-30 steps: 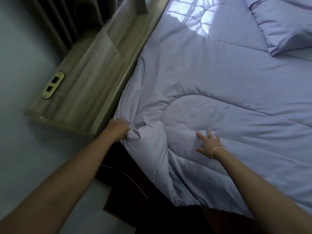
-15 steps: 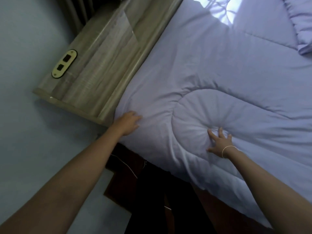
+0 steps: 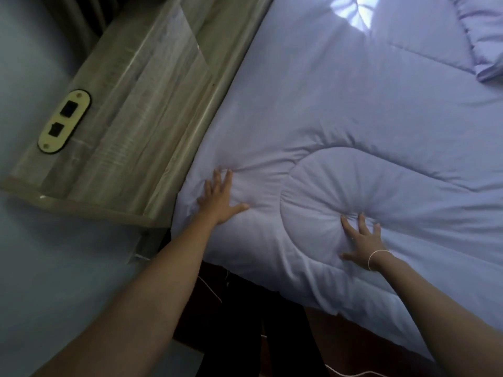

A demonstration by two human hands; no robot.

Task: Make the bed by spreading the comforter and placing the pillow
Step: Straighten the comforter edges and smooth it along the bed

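Lavender comforter under splayed fingers (both hands)

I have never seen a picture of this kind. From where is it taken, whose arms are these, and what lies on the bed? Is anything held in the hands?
There is no machine here. A camera worn on a person's head looks forward and down, so the two bare arms are that person's own. The left hand and the right hand both lie flat, fingers spread, pressing on a pale purple comforter that covers the bed. Neither hand holds anything. The right wrist wears a thin bracelet. A pillow lies at the upper right corner. To the left stands a wooden headboard with a socket plate.
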